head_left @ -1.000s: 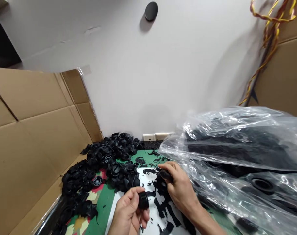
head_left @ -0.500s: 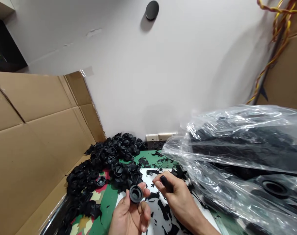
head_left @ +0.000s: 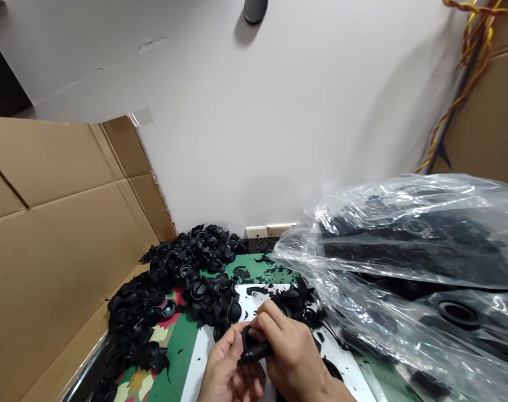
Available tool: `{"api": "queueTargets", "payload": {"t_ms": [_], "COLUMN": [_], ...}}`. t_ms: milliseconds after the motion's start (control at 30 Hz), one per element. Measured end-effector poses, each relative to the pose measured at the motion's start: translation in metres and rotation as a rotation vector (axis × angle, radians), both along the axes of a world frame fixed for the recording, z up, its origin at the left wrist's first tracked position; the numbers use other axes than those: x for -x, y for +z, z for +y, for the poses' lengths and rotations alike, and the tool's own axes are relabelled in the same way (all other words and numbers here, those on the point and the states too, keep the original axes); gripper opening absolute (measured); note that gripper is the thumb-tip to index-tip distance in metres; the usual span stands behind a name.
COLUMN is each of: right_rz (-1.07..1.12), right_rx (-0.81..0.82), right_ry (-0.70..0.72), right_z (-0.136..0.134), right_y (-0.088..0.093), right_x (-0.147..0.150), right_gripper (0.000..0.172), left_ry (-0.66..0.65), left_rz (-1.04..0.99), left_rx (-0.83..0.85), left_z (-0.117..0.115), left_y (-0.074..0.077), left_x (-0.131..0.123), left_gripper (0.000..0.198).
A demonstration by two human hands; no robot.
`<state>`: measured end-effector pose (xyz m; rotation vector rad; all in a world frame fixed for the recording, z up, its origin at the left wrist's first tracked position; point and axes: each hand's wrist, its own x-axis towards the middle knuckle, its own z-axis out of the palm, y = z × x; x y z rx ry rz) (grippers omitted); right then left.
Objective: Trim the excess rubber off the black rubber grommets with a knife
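Observation:
My left hand (head_left: pixel 231 365) is closed around the near edge of a round black rubber cap (head_left: pixel 246 336), its thumb and fingertips pinching it. Bent over the same spot, my right hand (head_left: pixel 293 349) is closed with a short, dark, rod-like piece (head_left: pixel 257 353) in it, lying against the cap. The fingers hide much of both things, and I cannot tell whether the rod has a blade. Beneath the hands lies a white sheet (head_left: pixel 197 357) with black scraps on it.
A heap of black rubber parts (head_left: pixel 199 251) lies at the left beside a cardboard flap (head_left: pixel 69 234). At the right, a clear plastic bag (head_left: pixel 404 240) holds more black parts. Black trimmings (head_left: pixel 295 301) lie behind my right hand. The wall has a socket strip (head_left: pixel 270 230).
My hands have come together, and the rod-like piece in my right hand now lies against the cap. The cap has turned from facing me to tilted. The view has shifted slightly.

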<state>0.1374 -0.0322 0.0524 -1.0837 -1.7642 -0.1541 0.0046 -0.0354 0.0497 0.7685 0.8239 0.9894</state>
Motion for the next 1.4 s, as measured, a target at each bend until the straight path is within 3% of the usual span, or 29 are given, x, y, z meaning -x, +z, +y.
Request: {"api": "queueTargets", "payload": {"t_ms": [67,133,300,400,467,500,633,700,800,867,1000,1267,1400], "right_rz": [-0.148,-0.155,0.19,0.406,0.517,0.539,0.476,0.418,0.332,0.262,0.09,-0.181,0.088], "right_rx": [-0.094,-0.083,0.132,0.247,0.315,0.361,0.498,0.487,0.331,0.212,0.14,0.003,0.234], "right_ry": [-0.096,-0.124,0.023,-0.061,-0.173,-0.164,0.033,0.09,0.18,0.239,0.242,0.033,0.069], "right_z": [-0.001,-0.003,-0.004,0.002,0.006,0.007,0.007,0.006,0.003,0.0,-0.005,-0.006,-0.003], "right_y": [0.001,0.004,0.013,0.015,0.015,0.014,0.007,0.004,0.003,0.002,0.002,-0.003,-0.017], "right_x": [0.0,0.0,-0.005,-0.02,-0.028,-0.029,-0.021,-0.016,-0.012,-0.009,-0.003,0.005,0.008], "right_gripper": [0.029,0.026,0.024,0.019,0.017,0.018,0.022,0.028,0.028,0.018,0.021,0.022,0.014], "left_ry": [0.055,0.151,0.418,0.59,0.568,0.495,0.325,0.278,0.2,0.2,0.231,0.239,0.355], "left_rz": [0.064,0.109,0.111,0.075,0.064,0.077,0.058,0.038,0.016,-0.004,0.004,0.253,0.286], "left_rx": [-0.011,-0.01,0.044,-0.025,-0.072,-0.053,-0.008,0.017,0.07,0.073,0.054,-0.137,-0.216], "left_z": [-0.001,-0.001,0.001,0.004,0.004,0.003,-0.002,-0.004,-0.004,-0.005,-0.006,-0.007,-0.013], "left_y": [-0.001,-0.001,0.004,0.015,0.022,0.025,0.029,0.025,0.016,0.01,0.004,0.005,0.01], "left_x": [-0.002,-0.004,0.006,0.022,0.027,0.027,0.016,0.012,0.012,0.011,0.009,0.004,0.002], "left_gripper": [0.042,0.046,0.045,0.036,0.038,0.041,0.04,0.04,0.044,0.041,0.034,0.048,0.041]}}
